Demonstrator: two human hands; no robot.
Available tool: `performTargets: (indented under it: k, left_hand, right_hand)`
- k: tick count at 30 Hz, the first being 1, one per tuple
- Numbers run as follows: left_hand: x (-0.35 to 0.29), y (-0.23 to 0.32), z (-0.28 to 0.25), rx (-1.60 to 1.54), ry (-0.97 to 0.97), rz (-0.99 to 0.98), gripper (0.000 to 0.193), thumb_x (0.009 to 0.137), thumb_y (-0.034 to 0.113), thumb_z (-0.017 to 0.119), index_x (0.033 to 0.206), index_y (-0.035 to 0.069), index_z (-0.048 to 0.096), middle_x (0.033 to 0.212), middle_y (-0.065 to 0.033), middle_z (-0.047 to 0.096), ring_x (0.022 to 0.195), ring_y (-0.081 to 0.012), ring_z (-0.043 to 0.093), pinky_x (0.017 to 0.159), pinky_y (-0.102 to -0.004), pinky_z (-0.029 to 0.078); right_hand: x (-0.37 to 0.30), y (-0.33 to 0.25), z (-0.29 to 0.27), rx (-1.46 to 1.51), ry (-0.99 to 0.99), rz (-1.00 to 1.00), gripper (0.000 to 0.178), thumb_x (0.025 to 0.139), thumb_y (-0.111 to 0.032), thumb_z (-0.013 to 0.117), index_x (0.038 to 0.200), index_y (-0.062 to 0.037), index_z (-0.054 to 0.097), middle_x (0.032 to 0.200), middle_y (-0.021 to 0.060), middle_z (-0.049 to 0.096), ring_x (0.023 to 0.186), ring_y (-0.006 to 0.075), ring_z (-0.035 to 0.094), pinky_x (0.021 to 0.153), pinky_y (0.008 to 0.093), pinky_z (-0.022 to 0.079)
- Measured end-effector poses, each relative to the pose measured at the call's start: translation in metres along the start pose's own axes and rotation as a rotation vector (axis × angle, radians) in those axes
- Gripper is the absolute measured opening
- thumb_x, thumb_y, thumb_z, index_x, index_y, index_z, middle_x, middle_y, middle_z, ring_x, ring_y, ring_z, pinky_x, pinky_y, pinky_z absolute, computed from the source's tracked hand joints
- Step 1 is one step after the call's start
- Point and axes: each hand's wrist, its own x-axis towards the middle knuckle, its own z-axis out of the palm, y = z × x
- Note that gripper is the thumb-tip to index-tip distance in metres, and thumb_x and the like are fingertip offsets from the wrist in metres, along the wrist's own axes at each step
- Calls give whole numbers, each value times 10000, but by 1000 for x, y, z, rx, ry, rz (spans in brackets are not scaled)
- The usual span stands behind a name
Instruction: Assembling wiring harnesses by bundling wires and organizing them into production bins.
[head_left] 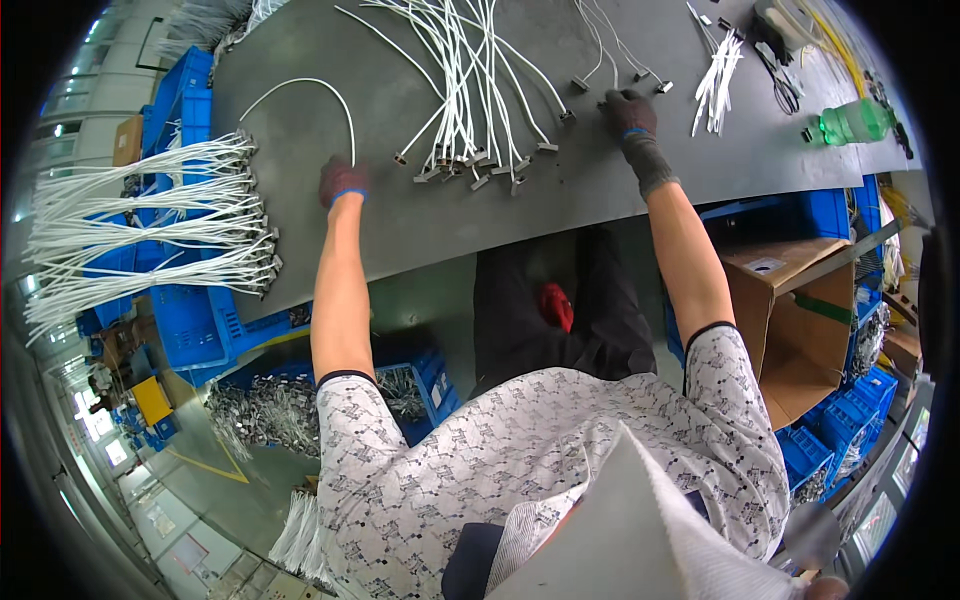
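Note:
My left hand (343, 182), in a dark red and grey glove, is closed around one end of a white cable (322, 84). That cable arches up and left, its far end lying by the bundles at the table's left edge. My right hand (631, 113), in a like glove, has its fingers closed at the end of a thin white cable (615, 68); its connector is mostly hidden by the fingers. Two similar cable ends with dark connectors (662, 87) lie beside this hand. Between my hands a loose spread of white cables (462, 85) points its connectors toward me.
Tied bundles of white cables (150, 230) overhang the left edge above blue crates (185, 330). Right of my right hand lie white cable ties (716, 85), scissors (785, 92) and a green bottle (856, 123). A cardboard box (800, 340) stands below the grey table (420, 240).

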Motion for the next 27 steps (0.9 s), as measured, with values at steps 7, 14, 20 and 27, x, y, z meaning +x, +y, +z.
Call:
performTargets:
  k: [7, 14, 20, 27]
  left_hand:
    - [41, -26, 45, -27, -111, 56, 332, 857, 304, 665, 1076, 59, 715, 1128, -207, 705, 1015, -433, 678, 894, -530, 546]
    - [4, -30, 29, -1213, -628, -108, 231, 868, 189, 708, 1052, 49, 699, 916, -69, 691, 805, -157, 659, 694, -289, 544]
    - [-115, 58, 14, -1800, -1032, 217, 176, 903, 66, 655, 1078, 47, 651, 955, -46, 654, 886, -146, 641, 786, -289, 538]
    - [-252, 254, 21, -2122, -979, -40, 155, 958, 68, 629, 1084, -1, 570, 948, -134, 663, 834, -283, 702, 802, -495, 632]
  right_hand:
    - [-93, 102, -68, -74, -15, -665, 269, 968, -236, 586, 1070, 13, 612, 909, 143, 692, 782, 261, 685, 685, 356, 545]
    - [-309, 320, -123, -713, -246, -195, 214, 884, -102, 533, 1047, -31, 653, 935, 232, 683, 870, 394, 675, 750, 471, 538]
    - [-411, 302, -155, -564, -320, -113, 189, 953, -124, 509, 1045, -22, 638, 989, 255, 677, 932, 469, 634, 768, 502, 516]
    - [-378, 213, -136, -535, -136, -412, 236, 900, -60, 534, 1108, -77, 646, 977, 214, 662, 898, 428, 648, 737, 509, 523]
